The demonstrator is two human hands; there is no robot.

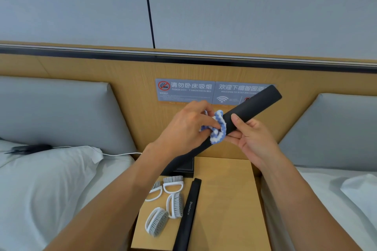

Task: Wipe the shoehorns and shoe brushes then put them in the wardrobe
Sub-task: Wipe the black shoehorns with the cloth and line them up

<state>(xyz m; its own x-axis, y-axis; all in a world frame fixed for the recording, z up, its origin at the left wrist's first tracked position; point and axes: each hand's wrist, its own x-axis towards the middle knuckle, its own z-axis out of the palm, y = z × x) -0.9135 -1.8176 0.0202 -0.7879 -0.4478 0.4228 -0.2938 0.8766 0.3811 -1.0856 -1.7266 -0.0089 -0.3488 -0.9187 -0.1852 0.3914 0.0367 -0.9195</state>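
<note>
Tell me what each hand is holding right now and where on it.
The right hand grips a black shoehorn around its middle, thumb on top. The left hand pinches a bunched blue-and-white cloth against the shoehorn beside that grip.

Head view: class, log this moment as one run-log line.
step: wiping | left hand: cloth | right hand: shoehorn | table: second shoehorn, four brushes
</note>
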